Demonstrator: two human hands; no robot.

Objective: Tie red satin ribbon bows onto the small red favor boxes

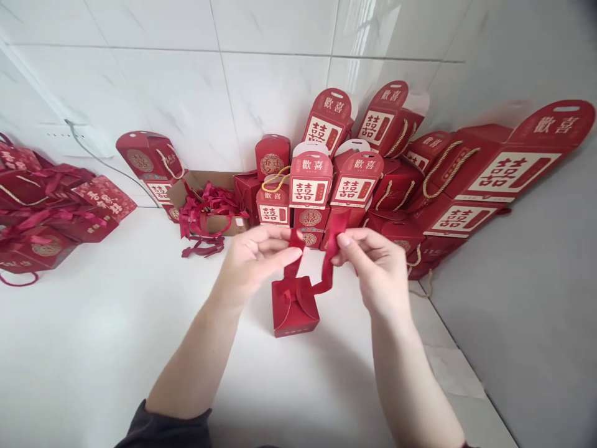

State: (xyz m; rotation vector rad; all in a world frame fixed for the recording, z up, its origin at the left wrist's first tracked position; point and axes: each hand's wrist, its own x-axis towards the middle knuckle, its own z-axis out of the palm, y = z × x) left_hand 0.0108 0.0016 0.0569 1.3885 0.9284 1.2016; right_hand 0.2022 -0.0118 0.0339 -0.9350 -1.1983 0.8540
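A small red gift box [298, 322] stands on the white tabletop in front of me, its curved top flaps folded together. Red ribbon [328, 267] runs from the top of the box up to both hands. My left hand [259, 258] pinches one end of it between thumb and fingers, above and left of the box. On the other side, my right hand [375, 258] grips the second end, with a short tail sticking up past the thumb. The two ends are held apart, and no bow shows on the box.
Stacked red gift boxes [311, 180] with rope handles line the tiled wall [280, 87] and fill the right corner. A cardboard carton [193, 180] overflows with red ribbons [209, 208]. Ribboned red boxes [41, 242] sit at far left, near a cable [107, 168] from a wall socket.
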